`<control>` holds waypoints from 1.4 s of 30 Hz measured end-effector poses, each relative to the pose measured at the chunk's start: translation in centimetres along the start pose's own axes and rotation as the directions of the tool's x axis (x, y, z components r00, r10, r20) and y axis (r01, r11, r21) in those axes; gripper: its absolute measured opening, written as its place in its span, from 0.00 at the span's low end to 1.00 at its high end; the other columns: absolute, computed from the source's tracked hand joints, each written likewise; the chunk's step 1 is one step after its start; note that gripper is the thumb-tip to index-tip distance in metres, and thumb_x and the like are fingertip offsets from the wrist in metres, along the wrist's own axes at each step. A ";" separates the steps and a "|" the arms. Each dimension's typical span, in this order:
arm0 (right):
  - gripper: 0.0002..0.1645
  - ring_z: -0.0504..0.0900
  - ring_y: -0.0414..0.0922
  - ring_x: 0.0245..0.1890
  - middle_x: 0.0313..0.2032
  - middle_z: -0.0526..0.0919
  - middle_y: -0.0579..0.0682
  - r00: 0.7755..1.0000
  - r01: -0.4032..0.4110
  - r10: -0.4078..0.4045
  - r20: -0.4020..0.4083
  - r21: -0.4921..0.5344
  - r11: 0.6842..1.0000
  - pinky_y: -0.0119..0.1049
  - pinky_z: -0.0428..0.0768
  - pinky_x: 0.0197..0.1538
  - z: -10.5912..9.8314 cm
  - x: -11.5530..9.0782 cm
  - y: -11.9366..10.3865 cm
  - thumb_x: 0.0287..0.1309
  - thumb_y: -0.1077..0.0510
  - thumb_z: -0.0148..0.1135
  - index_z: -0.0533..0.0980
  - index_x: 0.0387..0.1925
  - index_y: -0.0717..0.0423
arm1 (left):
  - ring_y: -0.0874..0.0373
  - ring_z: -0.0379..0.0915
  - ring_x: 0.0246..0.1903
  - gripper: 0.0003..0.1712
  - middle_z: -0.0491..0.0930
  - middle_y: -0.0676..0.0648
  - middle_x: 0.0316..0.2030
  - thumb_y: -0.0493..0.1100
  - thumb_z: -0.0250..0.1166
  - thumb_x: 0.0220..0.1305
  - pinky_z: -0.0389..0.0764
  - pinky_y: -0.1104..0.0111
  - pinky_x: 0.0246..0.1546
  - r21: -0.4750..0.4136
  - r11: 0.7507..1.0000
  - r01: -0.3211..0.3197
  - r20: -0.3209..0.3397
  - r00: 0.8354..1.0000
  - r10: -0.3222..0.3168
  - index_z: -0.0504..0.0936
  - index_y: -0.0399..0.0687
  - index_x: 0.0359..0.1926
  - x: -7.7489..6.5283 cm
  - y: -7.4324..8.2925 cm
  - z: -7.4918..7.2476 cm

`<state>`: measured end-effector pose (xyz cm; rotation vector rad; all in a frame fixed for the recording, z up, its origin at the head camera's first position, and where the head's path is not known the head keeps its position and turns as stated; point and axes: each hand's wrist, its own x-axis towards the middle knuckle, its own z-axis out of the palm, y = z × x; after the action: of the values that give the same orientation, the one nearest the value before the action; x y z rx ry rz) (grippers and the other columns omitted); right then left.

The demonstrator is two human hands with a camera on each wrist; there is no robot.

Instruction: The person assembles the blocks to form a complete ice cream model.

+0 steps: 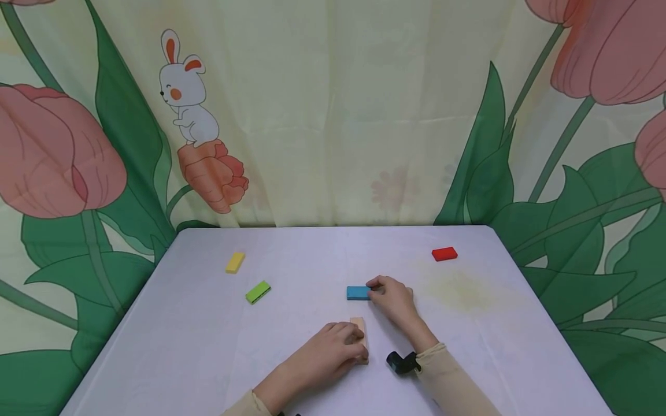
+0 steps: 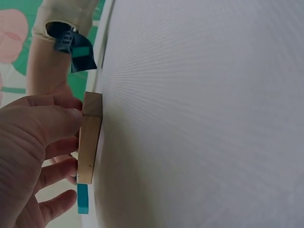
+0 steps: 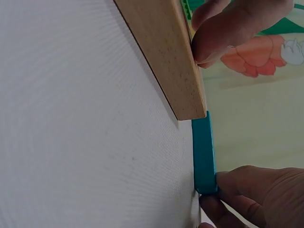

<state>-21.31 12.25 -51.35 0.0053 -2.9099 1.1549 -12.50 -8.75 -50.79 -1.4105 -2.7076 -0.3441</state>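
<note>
My left hand (image 1: 333, 351) holds a plain wooden block (image 1: 358, 322) that lies on the table, lengthwise to me. In the left wrist view, the thumb is at the near end of this wooden block (image 2: 90, 142) and the fingers spread along its far side. Just beyond it, a blue block (image 1: 358, 293) lies crosswise. My right hand (image 1: 395, 303) pinches the blue block's right end with thumb and fingertips. The right wrist view has the blue block (image 3: 204, 154) close past the wooden block's end. A small beige piece (image 1: 410, 291) shows behind the right hand, mostly hidden.
Toward the left of the white table (image 1: 182, 346) lie a yellow block (image 1: 235, 263) and a green block (image 1: 258, 292). A red block (image 1: 444, 254) is at the back right. Behind the table hangs a curtain (image 1: 333, 115) printed with tulips and a rabbit.
</note>
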 end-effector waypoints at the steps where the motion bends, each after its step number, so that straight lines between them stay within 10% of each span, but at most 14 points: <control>1: 0.11 0.84 0.53 0.50 0.47 0.89 0.51 1.000 0.006 -0.006 0.001 0.000 1.000 0.53 0.66 0.55 0.1 -0.1 -0.1 0.63 0.56 0.69 0.86 0.46 0.51 | 0.60 0.74 0.61 0.09 0.78 0.56 0.58 0.50 0.65 0.74 0.76 0.61 0.64 0.002 1.000 -0.002 -0.002 1.000 0.002 0.84 0.73 0.50 0.0 0.0 0.0; 9: 0.13 0.84 0.49 0.45 0.45 0.89 0.49 1.000 0.006 -0.006 0.007 0.017 1.000 0.54 0.67 0.55 0.0 -0.3 -0.4 0.65 0.54 0.67 0.85 0.49 0.51 | 0.60 0.73 0.61 0.07 0.78 0.57 0.57 0.51 0.63 0.75 0.76 0.59 0.64 -0.025 0.999 -0.020 -0.032 0.999 0.019 0.83 0.69 0.50 0.0 -0.3 0.0; 14: 0.16 0.84 0.49 0.49 0.50 0.87 0.51 0.999 -0.039 0.038 0.007 0.141 0.989 0.49 0.80 0.55 -0.6 -0.7 -0.5 0.70 0.53 0.61 0.81 0.56 0.52 | 0.60 0.72 0.64 0.11 0.77 0.57 0.61 0.48 0.60 0.77 0.75 0.60 0.67 -0.268 0.960 0.087 -0.053 0.993 -0.105 0.81 0.62 0.56 0.0 -0.9 -0.2; 17: 0.18 0.84 0.51 0.51 0.53 0.85 0.54 0.997 -0.073 0.067 0.032 0.241 0.968 0.45 0.86 0.49 -1.4 -1.1 -0.5 0.73 0.53 0.59 0.79 0.59 0.54 | 0.57 0.69 0.68 0.15 0.75 0.56 0.65 0.46 0.56 0.79 0.74 0.56 0.70 -0.483 0.846 0.228 0.002 0.966 -0.259 0.77 0.57 0.62 0.4 -1.4 -0.9; 19: 0.21 0.84 0.52 0.52 0.56 0.84 0.58 0.992 -0.120 0.096 0.085 0.336 0.934 0.46 0.86 0.53 -1.8 -1.1 -0.4 0.74 0.53 0.58 0.77 0.62 0.56 | 0.53 0.68 0.70 0.19 0.74 0.52 0.67 0.45 0.53 0.80 0.72 0.52 0.71 -0.618 0.726 0.302 0.031 0.932 -0.361 0.74 0.54 0.67 0.8 -1.8 -1.6; 24: 0.30 0.83 0.55 0.60 0.65 0.77 0.65 0.952 -0.275 0.146 0.268 0.546 0.791 0.47 0.80 0.66 -2.5 -1.2 -0.1 0.76 0.50 0.55 0.67 0.72 0.60 | 0.43 0.66 0.72 0.24 0.70 0.41 0.72 0.43 0.47 0.82 0.69 0.45 0.72 -0.817 0.471 0.331 0.043 0.851 -0.524 0.68 0.44 0.73 1.9 -2.9 -2.6; 31: 0.32 0.77 0.58 0.68 0.69 0.73 0.67 0.923 -0.341 0.115 0.367 0.643 0.686 0.50 0.73 0.71 -2.9 -1.5 0.4 0.79 0.52 0.47 0.60 0.76 0.62 | 0.40 0.63 0.74 0.28 0.63 0.35 0.75 0.43 0.47 0.82 0.65 0.45 0.74 -0.901 0.265 0.344 0.113 0.775 -0.622 0.61 0.43 0.77 3.1 -4.1 -1.4; 36: 0.32 0.75 0.58 0.69 0.70 0.71 0.67 0.917 -0.352 0.098 0.387 0.671 0.652 0.49 0.71 0.72 -3.0 -1.6 0.7 0.80 0.51 0.45 0.60 0.76 0.62 | 0.37 0.62 0.74 0.30 0.60 0.32 0.76 0.41 0.46 0.79 0.62 0.42 0.74 -0.920 0.195 0.341 0.151 0.765 -0.627 0.59 0.44 0.78 3.5 -4.5 -0.6; 42: 0.32 0.75 0.57 0.69 0.71 0.72 0.66 0.912 -0.358 0.082 0.402 0.682 0.638 0.48 0.71 0.71 -2.9 -1.7 0.7 0.80 0.50 0.47 0.62 0.75 0.64 | 0.38 0.60 0.75 0.29 0.62 0.32 0.75 0.40 0.44 0.80 0.61 0.43 0.74 -0.900 0.243 0.362 0.147 0.777 -0.612 0.60 0.45 0.78 3.6 -4.2 -0.7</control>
<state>-19.63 14.75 -49.71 -0.1763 -2.4475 2.5548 -18.02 -8.38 -50.25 -0.3058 -2.6632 -2.1510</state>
